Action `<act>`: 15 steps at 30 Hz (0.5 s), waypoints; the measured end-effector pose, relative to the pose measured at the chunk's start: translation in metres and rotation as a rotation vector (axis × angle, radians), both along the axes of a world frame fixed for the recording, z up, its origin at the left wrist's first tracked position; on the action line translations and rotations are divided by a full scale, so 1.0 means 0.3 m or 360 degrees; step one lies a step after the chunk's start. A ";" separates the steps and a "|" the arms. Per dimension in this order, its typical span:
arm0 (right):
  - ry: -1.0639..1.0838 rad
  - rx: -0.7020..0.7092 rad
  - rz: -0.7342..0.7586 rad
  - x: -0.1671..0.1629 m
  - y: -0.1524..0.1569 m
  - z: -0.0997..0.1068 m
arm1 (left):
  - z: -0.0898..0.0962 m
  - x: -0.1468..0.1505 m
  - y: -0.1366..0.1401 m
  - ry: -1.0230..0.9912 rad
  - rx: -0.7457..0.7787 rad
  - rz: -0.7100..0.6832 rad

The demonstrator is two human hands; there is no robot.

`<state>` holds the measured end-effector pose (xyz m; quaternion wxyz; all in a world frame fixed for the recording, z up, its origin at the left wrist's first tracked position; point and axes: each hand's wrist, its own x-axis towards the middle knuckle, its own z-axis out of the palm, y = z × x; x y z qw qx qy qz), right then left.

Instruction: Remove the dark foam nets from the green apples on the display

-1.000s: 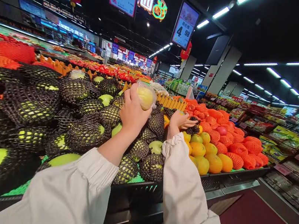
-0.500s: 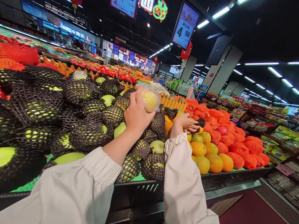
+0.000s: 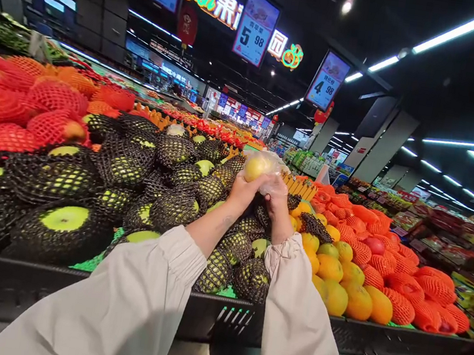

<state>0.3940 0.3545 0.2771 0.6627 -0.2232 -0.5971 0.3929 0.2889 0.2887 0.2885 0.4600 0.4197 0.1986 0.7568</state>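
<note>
My left hand (image 3: 241, 193) holds up a yellow-green fruit (image 3: 255, 167) wrapped in a clear plastic bag (image 3: 270, 169). My right hand (image 3: 278, 192) is closed on the bag's right side, touching the left hand. Both hands hover above the fruit display. Under them lie green apples in black foam nets (image 3: 123, 166). Bare yellow-orange fruits (image 3: 338, 275) sit just right of my right forearm. A loose black net (image 3: 316, 228) rests on those fruits. Both arms wear white sleeves.
Orange-netted fruits (image 3: 404, 279) fill the right of the display, red-netted ones (image 3: 20, 103) the far left. The black crate rim (image 3: 216, 317) runs along the front edge. Price signs (image 3: 254, 29) hang overhead. More shelves stand at the far right (image 3: 468, 241).
My right hand left the fruit pile and rose to the bag beside the left hand. The camera view swung left and lower, showing more red-netted fruit.
</note>
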 end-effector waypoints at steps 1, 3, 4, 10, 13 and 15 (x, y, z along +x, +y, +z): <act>0.0044 -0.0056 0.0042 0.008 0.004 -0.007 | -0.002 0.003 0.000 0.0002 -0.0035 -0.0046; 0.0150 -0.0103 0.0080 0.026 0.008 -0.010 | -0.005 0.006 0.001 -0.0007 -0.0106 -0.0107; 0.0179 -0.0094 0.0070 0.033 0.010 -0.009 | -0.007 0.006 0.003 -0.0024 -0.0128 -0.0137; 0.0135 0.0068 -0.0147 0.042 0.013 0.005 | -0.004 -0.001 -0.005 -0.0096 -0.0163 -0.0209; -0.0032 0.0226 -0.0516 0.046 0.008 0.008 | 0.002 -0.002 -0.015 -0.0143 -0.0133 -0.0125; -0.0131 0.0299 -0.0780 0.054 0.005 0.011 | 0.006 -0.002 -0.020 -0.0209 -0.0121 -0.0066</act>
